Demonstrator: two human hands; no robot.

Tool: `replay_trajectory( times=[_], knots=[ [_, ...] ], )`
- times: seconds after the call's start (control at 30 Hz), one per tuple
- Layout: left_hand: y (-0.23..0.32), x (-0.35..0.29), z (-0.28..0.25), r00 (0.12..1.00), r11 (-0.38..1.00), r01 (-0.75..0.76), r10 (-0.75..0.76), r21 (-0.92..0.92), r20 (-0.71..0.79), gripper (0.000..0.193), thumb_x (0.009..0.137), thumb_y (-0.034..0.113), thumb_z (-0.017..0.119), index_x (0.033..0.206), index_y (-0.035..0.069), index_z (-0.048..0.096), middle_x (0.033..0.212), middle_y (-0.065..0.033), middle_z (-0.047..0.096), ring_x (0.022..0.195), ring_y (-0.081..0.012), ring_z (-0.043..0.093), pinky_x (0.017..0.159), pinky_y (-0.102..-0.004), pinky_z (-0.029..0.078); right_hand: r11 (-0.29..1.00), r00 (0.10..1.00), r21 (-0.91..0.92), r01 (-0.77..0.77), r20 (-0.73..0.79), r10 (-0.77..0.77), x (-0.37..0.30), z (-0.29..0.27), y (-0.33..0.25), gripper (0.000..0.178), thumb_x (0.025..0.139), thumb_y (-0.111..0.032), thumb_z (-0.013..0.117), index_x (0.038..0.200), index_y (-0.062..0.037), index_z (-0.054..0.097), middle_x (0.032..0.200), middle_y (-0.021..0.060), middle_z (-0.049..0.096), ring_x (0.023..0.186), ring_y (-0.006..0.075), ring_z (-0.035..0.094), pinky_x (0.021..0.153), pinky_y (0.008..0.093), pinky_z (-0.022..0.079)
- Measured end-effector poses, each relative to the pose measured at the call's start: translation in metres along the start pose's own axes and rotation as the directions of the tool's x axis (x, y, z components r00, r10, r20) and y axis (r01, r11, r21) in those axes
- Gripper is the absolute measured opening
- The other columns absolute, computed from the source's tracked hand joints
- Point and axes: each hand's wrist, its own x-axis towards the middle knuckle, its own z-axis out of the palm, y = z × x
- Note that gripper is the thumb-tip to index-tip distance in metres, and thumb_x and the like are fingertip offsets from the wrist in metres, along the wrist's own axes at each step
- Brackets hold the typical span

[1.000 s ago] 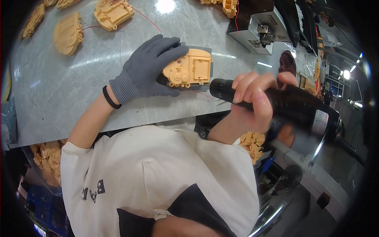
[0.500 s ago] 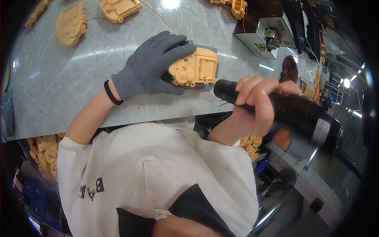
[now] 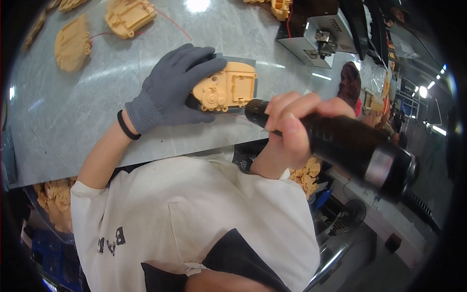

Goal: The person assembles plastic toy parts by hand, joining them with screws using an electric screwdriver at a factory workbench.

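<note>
A: Head view. State the position of the yellow housing [image 3: 226,87].
B: Upper center of the frame. It lies on a dark plate [image 3: 250,62], which rests on the gray surface [image 3: 97,112]. The rectangular recess is at its right half; the round bosses are at its left half.

A: State the left grip.
B: The left hand [image 3: 172,87], in a gray glove, is clamped on the housing's left end. The index finger crosses the upper left edge; the thumb extends along the lower left side. The housing projects to the right of this grip, its recess uncovered.

A: State the right grip.
B: The bare right hand [image 3: 294,119] is closed around a black cylindrical tool [image 3: 343,143], right of center. The tool slants from lower right to upper left. Its ribbed nose is just beside the housing's lower right corner; contact cannot be determined. The housing is therefore to the upper left of this grip, outside it.

A: List adjacent items.
B: A thin red wire [image 3: 237,116] runs below the housing, toward the nose. Two spare housings lie at upper left: one with a recess [image 3: 130,18], one blurred [image 3: 73,44]. A metal box [image 3: 318,39] stands at upper right.
</note>
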Motion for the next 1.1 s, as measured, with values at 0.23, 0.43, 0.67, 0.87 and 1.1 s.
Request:
replay_trajectory(
  times=[0.23, 0.43, 0.67, 0.87, 1.1],
  knots=[
    [0.008, 0.002, -0.002, 1.0, 1.0, 0.007, -0.007, -0.023, 0.0, 0.079, 0.051, 0.029, 0.079, 0.12, 0.01, 0.047, 0.119, -0.0144, 0.047, 0.106, -0.0315, 0.048, 0.093, -0.0416, 0.039, 0.961, 0.914, 0.091, 0.261, -0.342, -0.216, 0.096, -0.103, -0.007, 0.044, 0.064, 0.01, 0.052, 0.104, -0.0034, 0.041, 0.058, 0.0055, 0.047, 0.046, 0.0174, 0.05, 0.051, 0.0312, 0.047],
    [0.005, 0.004, 0.0, 1.0, 0.999, 0.009, -0.008, -0.032, 0.027, 0.082, 0.05, 0.029, 0.08, 0.122, 0.01, 0.046, 0.12, -0.0144, 0.046, 0.108, -0.0327, 0.046, 0.093, -0.0419, 0.038, 0.91, 0.85, -0.37, 0.19, -0.401, -0.341, 0.147, -0.114, 0.036, 0.029, 0.059, 0.008, 0.056, 0.085, 0.0041, 0.043, 0.06, 0.0084, 0.05, 0.041, 0.0179, 0.051, 0.043, 0.0281, 0.044],
    [0.001, -0.002, 0.0, 0.999, 0.999, 0.051, -0.051, -0.011, 0.018, 0.084, 0.049, 0.032, 0.08, 0.123, 0.012, 0.045, 0.12, -0.0128, 0.046, 0.111, -0.0326, 0.045, 0.094, -0.042, 0.038, 0.978, 0.986, 0.207, 0.037, -0.166, -0.002, 0.052, -0.05, 0.003, 0.044, 0.064, 0.008, 0.054, 0.104, -0.0035, 0.037, 0.058, 0.0076, 0.049, 0.044, 0.0184, 0.049, 0.05, 0.0329, 0.044],
    [-0.002, 0.0, 0.004, 1.0, 1.0, 0.021, -0.021, -0.023, -0.007, 0.082, 0.053, 0.034, 0.078, 0.125, 0.014, 0.044, 0.12, -0.0121, 0.046, 0.109, -0.0324, 0.047, 0.095, -0.0424, 0.038, 0.975, 0.927, 0.223, 0.006, 0.364, -0.088, 0.009, -0.001, -0.014, 0.053, 0.069, 0.009, 0.056, 0.111, -0.0056, 0.028, 0.062, 0.0099, 0.052, 0.05, 0.0199, 0.051, 0.052, 0.0332, 0.045],
    [-0.005, -0.007, 0.007, 0.999, 0.999, 0.029, -0.03, -0.037, -0.016, 0.081, 0.055, 0.039, 0.076, 0.125, 0.015, 0.044, 0.119, -0.0143, 0.048, 0.109, -0.0329, 0.048, 0.096, -0.0433, 0.038, 0.992, 0.967, 0.129, 0.0, 0.251, -0.033, -0.001, 0.025, 0.0, 0.048, 0.071, 0.008, 0.056, 0.11, -0.0043, 0.03, 0.061, 0.0091, 0.052, 0.052, 0.018, 0.051, 0.054, 0.0332, 0.045]
  ],
)
